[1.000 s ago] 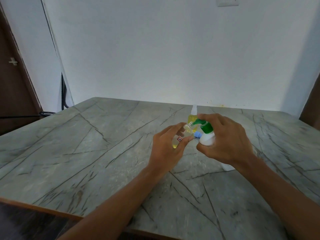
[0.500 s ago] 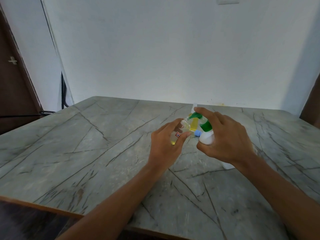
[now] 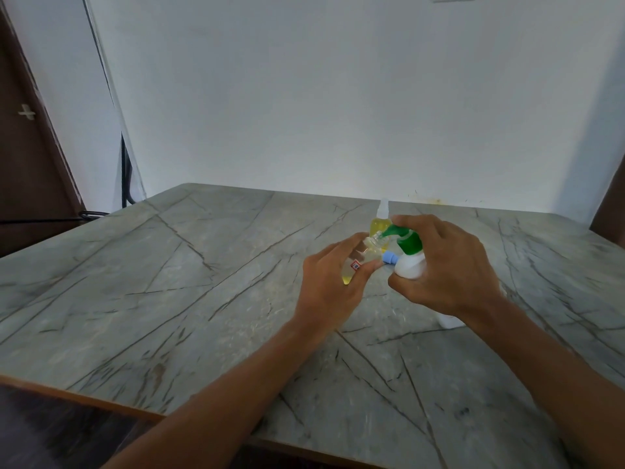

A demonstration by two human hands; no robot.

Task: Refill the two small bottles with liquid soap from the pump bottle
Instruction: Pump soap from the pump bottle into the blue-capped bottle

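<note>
Above a grey veined tabletop [image 3: 203, 299], the left hand [image 3: 329, 286] gripped a tilted small bottle [image 3: 358, 262] while the right hand [image 3: 446, 265] clasped the pump bottle [image 3: 409, 265], nozzle at its mouth; slow presses would likely avoid spills.

1. A grey, marble-patterned surface [image 3: 169, 282] is shown, crossed by dark veins and edged in brown along the near side.
2. A capped small bottle [image 3: 379, 225] of yellow liquid is stood upright towards the far edge.
3. A blue cap [image 3: 389, 258] is seen just before it.
4. The pump bottle [image 3: 408, 267] is set with its white base on the surface at the right.
</note>
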